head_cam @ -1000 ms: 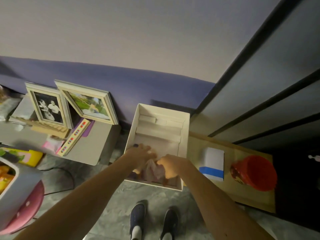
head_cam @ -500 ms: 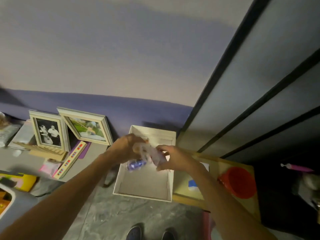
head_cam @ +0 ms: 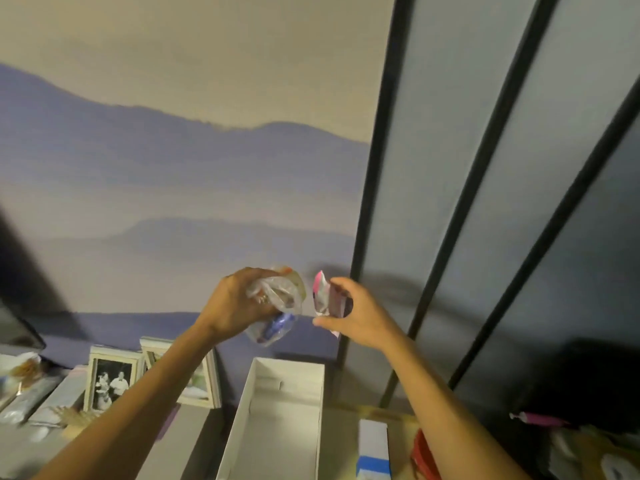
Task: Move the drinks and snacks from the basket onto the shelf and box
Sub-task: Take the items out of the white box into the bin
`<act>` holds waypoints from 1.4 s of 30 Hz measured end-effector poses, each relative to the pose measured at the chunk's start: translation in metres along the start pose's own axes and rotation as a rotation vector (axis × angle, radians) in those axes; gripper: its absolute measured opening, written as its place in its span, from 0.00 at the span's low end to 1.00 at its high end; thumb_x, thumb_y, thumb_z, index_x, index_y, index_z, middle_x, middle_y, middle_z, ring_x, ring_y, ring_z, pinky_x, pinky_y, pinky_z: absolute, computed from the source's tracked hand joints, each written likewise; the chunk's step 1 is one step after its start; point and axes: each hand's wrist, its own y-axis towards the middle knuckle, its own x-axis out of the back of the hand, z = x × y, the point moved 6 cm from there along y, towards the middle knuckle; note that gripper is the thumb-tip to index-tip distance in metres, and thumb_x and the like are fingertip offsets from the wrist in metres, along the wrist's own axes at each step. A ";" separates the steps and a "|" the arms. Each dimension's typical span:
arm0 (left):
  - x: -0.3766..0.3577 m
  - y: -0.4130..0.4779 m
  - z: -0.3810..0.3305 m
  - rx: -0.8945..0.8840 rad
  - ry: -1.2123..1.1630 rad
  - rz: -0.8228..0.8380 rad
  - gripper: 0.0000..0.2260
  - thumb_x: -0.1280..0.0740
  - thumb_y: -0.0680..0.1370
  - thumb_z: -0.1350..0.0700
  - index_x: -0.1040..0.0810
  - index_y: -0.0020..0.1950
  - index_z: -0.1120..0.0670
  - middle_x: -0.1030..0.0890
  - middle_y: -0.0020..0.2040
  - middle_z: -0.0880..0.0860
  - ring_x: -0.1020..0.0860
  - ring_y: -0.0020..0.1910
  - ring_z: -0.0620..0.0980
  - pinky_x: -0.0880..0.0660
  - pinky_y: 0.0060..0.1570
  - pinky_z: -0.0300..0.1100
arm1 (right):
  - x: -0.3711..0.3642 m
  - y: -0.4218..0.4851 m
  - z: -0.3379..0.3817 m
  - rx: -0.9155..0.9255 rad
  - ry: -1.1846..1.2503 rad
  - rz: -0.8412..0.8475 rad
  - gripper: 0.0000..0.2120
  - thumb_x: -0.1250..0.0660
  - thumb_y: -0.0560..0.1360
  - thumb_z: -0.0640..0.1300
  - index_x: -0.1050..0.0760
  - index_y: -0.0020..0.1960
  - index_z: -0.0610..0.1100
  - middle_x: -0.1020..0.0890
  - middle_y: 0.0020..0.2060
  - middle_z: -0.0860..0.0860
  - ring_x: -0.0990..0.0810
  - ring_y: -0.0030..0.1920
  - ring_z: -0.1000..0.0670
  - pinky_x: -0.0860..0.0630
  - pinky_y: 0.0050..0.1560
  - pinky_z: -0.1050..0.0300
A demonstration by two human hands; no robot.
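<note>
My left hand (head_cam: pixel 239 303) is raised in front of the wall and grips a bunch of clear snack packets (head_cam: pixel 277 306), one with a blue item inside. Just to its right, my right hand (head_cam: pixel 349 313) pinches a small pink and white snack packet (head_cam: pixel 321 292). The two bundles are slightly apart. Below the hands the white box (head_cam: pixel 242 403) stands on the floor with nothing visible inside it. The basket is out of view.
Dark vertical shelf posts (head_cam: pixel 377 188) and grey panels rise at the right. Picture frames (head_cam: pixel 110 379) lean on a low grey surface at the left. A blue and white carton (head_cam: pixel 373 448) and a red object (head_cam: pixel 424 459) lie on a wooden board at the lower right.
Both hands rose out of the white box carrying the packets, then moved apart, each keeping its own. The view tilted upward toward the wall.
</note>
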 end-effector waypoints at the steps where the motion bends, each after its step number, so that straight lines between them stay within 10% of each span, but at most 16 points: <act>1: 0.008 -0.001 -0.009 -0.005 -0.026 -0.016 0.27 0.22 0.61 0.34 0.18 0.59 0.35 0.17 0.54 0.37 0.18 0.50 0.35 0.27 0.48 0.28 | 0.010 -0.004 0.009 0.020 0.006 -0.023 0.40 0.15 0.66 0.61 0.28 0.73 0.58 0.23 0.59 0.69 0.22 0.56 0.69 0.27 0.49 0.75; 15: -0.010 -0.011 -0.110 -0.308 -0.246 0.178 0.21 0.16 0.70 0.56 0.16 0.58 0.41 0.14 0.54 0.37 0.15 0.52 0.39 0.20 0.51 0.33 | 0.083 -0.135 0.035 -0.109 -0.051 -0.374 0.40 0.17 0.64 0.67 0.27 0.72 0.61 0.18 0.64 0.63 0.20 0.61 0.62 0.23 0.56 0.65; 22: -0.121 -0.061 -0.211 -0.470 -0.415 0.481 0.26 0.16 0.68 0.62 0.17 0.64 0.54 0.14 0.59 0.51 0.14 0.57 0.51 0.18 0.58 0.46 | 0.126 -0.312 0.004 -0.343 -0.157 -0.608 0.39 0.20 0.65 0.71 0.27 0.70 0.61 0.18 0.58 0.67 0.20 0.58 0.67 0.20 0.55 0.68; 29: -0.241 -0.146 -0.343 -0.603 -0.400 0.699 0.24 0.23 0.74 0.64 0.19 0.61 0.38 0.18 0.56 0.41 0.21 0.52 0.33 0.25 0.52 0.25 | 0.180 -0.496 -0.018 -0.580 -0.228 -0.798 0.36 0.22 0.66 0.70 0.23 0.69 0.55 0.19 0.51 0.68 0.19 0.51 0.65 0.23 0.54 0.67; 33: -0.316 -0.198 -0.400 -0.614 -0.350 0.795 0.19 0.24 0.77 0.59 0.19 0.66 0.44 0.17 0.60 0.44 0.18 0.60 0.47 0.22 0.58 0.36 | 0.192 -0.590 -0.043 -0.715 -0.220 -0.862 0.36 0.16 0.68 0.61 0.25 0.72 0.56 0.20 0.56 0.66 0.20 0.53 0.65 0.29 0.52 0.73; 36: -0.368 -0.243 -0.430 -0.657 -0.292 0.885 0.23 0.21 0.76 0.54 0.20 0.70 0.47 0.17 0.65 0.49 0.19 0.64 0.50 0.22 0.66 0.50 | 0.189 -0.643 -0.074 -0.794 -0.193 -0.866 0.36 0.17 0.70 0.57 0.25 0.74 0.52 0.18 0.63 0.56 0.17 0.58 0.54 0.21 0.55 0.62; 42: -0.455 -0.313 -0.417 -0.613 -0.308 0.945 0.23 0.20 0.74 0.56 0.19 0.68 0.51 0.17 0.62 0.49 0.19 0.61 0.48 0.22 0.65 0.45 | 0.159 -0.701 -0.159 -0.915 -0.132 -0.849 0.43 0.17 0.71 0.54 0.31 0.80 0.46 0.23 0.70 0.48 0.22 0.67 0.47 0.22 0.67 0.45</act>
